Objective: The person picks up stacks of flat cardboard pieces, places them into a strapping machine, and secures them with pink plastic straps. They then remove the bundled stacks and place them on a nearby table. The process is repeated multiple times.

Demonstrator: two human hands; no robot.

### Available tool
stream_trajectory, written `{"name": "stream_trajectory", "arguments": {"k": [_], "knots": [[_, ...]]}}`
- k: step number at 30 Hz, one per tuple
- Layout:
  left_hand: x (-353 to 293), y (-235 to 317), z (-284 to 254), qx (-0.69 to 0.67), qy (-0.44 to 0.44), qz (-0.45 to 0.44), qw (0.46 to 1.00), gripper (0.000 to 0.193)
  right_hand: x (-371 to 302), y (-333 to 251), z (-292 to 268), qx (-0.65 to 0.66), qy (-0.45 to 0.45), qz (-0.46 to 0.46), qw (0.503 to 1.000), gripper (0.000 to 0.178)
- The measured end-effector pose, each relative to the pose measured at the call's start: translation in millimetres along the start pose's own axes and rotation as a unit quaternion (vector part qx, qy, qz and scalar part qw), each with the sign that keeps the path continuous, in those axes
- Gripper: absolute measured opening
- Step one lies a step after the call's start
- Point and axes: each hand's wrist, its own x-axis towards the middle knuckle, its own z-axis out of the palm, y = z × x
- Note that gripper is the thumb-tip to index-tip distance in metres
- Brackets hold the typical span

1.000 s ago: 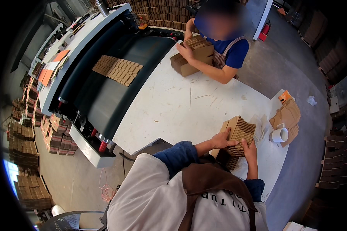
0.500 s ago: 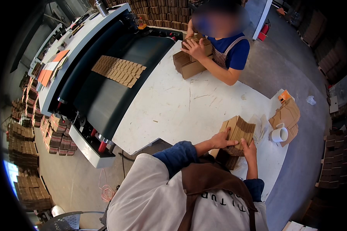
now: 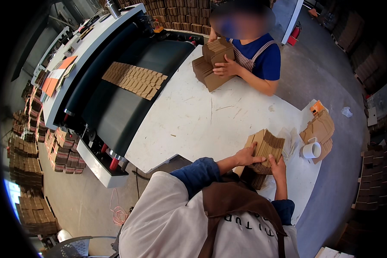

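Over a broad, scratched white table, near its front edge, a notched brown cardboard bundle was clamped between the bare left hand and bare right hand; even pressure probably best kept its edges aligned. Counted: one table, one held bundle, sheets too fine, two hands, one white cylindrical mug.

Open room crosses the middle of the scuffed white tabletop, from the wide black conveyor belt toward the ridged tan cardboard stack; a stepped brown cardboard stack obstructs the far end
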Motion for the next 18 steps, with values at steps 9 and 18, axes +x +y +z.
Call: {"name": "stream_trajectory", "arguments": {"k": [9,18], "knots": [[-1.3,1.6,-1.2,0.007,-0.006,-0.009,1.0,0.118,-1.8,-2.6,0.3,-0.002,-0.001,0.0,1.0,0.063],[-2.9,5.4,-4.0,0.003,-0.009,-0.011,1.0,0.118,-1.2,-2.8,-1.3,-0.007,-0.002,-0.024,1.0,0.063]]}}
